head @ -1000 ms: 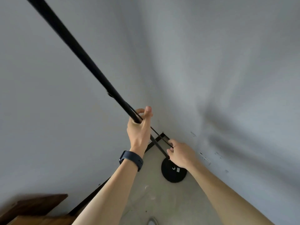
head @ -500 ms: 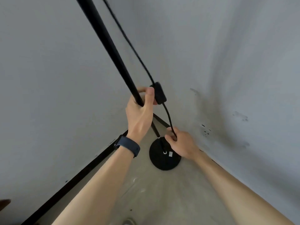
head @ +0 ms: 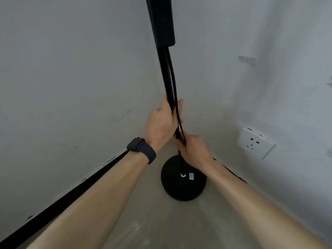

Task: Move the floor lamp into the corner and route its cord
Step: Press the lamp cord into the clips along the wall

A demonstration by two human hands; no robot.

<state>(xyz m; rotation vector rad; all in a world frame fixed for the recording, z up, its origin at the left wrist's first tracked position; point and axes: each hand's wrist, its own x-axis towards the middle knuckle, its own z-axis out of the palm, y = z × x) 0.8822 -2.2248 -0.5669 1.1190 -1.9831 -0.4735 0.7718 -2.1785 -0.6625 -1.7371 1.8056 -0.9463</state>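
Observation:
The black floor lamp stands in the room corner, its round base flat on the floor and its thin pole rising to the top of the view. My left hand, with a dark watch on the wrist, is closed around the pole at mid height. Just below it my right hand grips the black cord, which runs down beside the pole from an inline switch box. Pole and cord nearly touch between my hands.
Two pale grey walls meet behind the lamp. A white wall socket sits low on the right wall. A black baseboard runs along the left wall. The floor is beige.
The view has swung so the pole now reads upright instead of leaning left. My right hand has risen along the cord to just under my left hand. The socket has come into view.

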